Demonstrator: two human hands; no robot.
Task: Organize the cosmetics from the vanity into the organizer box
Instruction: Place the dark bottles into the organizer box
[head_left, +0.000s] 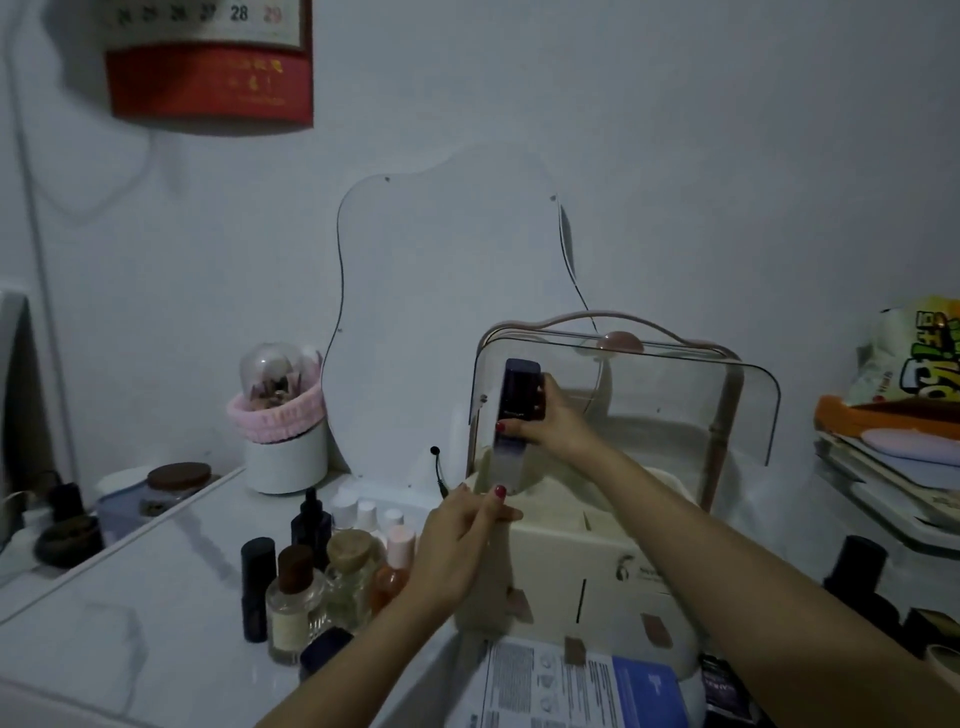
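While right hand (545, 421) grips bottle (514, 421), left hand (462, 540) holds organizer box (582, 561)

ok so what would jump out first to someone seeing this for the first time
The right hand, at the centre, grips a tall dark-capped bottle upright over the cream organizer box, whose clear lid is raised. The left hand holds the box's left edge. A cluster of small bottles stands left of it.
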